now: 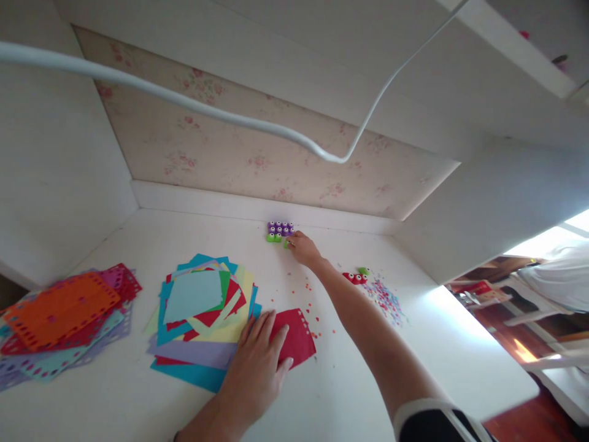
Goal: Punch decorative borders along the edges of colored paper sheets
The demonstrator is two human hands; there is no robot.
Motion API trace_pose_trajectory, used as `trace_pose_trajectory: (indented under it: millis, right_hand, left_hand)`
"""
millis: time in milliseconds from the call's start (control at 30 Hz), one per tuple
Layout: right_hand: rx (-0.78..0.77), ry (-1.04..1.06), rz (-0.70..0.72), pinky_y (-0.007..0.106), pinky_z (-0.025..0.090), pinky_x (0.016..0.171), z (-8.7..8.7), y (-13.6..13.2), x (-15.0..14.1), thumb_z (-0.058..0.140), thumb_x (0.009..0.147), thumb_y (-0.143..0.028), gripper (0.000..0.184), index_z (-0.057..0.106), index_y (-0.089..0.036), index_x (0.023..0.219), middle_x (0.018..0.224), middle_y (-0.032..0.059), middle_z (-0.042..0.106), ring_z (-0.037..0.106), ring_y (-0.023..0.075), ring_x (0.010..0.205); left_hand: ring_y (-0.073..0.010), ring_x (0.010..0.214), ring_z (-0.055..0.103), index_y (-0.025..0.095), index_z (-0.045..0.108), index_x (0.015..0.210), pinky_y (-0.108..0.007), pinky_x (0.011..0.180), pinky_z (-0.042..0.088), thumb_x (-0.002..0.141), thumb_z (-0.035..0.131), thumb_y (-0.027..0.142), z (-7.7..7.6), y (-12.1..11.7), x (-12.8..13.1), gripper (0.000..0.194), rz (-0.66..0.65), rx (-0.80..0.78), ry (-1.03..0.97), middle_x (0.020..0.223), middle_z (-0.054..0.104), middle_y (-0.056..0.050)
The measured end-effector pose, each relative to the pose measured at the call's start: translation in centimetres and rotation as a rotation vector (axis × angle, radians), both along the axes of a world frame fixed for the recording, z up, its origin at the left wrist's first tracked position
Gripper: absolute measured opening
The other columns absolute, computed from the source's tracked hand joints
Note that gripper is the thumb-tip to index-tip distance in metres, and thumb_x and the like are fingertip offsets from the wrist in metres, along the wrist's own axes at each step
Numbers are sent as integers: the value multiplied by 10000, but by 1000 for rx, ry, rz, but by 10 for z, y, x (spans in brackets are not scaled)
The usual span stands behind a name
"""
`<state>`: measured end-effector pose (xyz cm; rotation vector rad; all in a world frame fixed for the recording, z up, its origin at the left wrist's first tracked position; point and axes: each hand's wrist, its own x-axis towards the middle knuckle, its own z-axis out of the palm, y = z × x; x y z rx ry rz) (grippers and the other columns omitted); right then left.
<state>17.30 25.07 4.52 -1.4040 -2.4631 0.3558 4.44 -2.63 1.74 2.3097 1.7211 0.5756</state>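
Note:
My left hand lies flat with fingers apart on a red sheet of paper, which has holes punched along one edge. A stack of coloured paper is just left of it. My right hand reaches to the back of the table, its fingertips pinching a small green paper punch. Close to those fingers stand rows of purple punches and a pair of green punches. Farther right, several red punches sit with another green punch.
Sheets with punched holes are piled at the far left. Tiny paper bits form a heap on the right, and orange bits are scattered mid-table. A white cable hangs across the upper view. A low back ledge borders the table.

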Motion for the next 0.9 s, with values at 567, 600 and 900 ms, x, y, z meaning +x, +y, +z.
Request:
trace_pose_trajectory:
  millis: [567,600,900]
  right_hand:
    - [-265,945,-169,362,553,841,4,-167,78,628,855,-408,277,607,-234,1070,1057,69,720,686,214,980]
    - [-281,976,-205,373,553,851,3,-179,83,643,845,-415,287,617,-241,1072,1042,64,725,688,216,974]
    - [-231,926,-275,365,575,879,-31,-222,100,679,815,-407,245,689,-244,998,1160,72,671,654,227,1035]
  left_hand:
    - [-252,1207,509,294,392,1409,-423,1031,446,825,598,144,5,0,3,637,-11,-10,-255,1308,497,-68]
    - [-249,1234,493,299,387,1409,-416,1039,446,823,586,123,5,0,4,643,-1,0,-280,1330,465,-68]
    - [-226,1196,569,326,537,1292,-389,984,511,848,501,58,-5,11,3,520,38,97,-436,1440,424,-49]
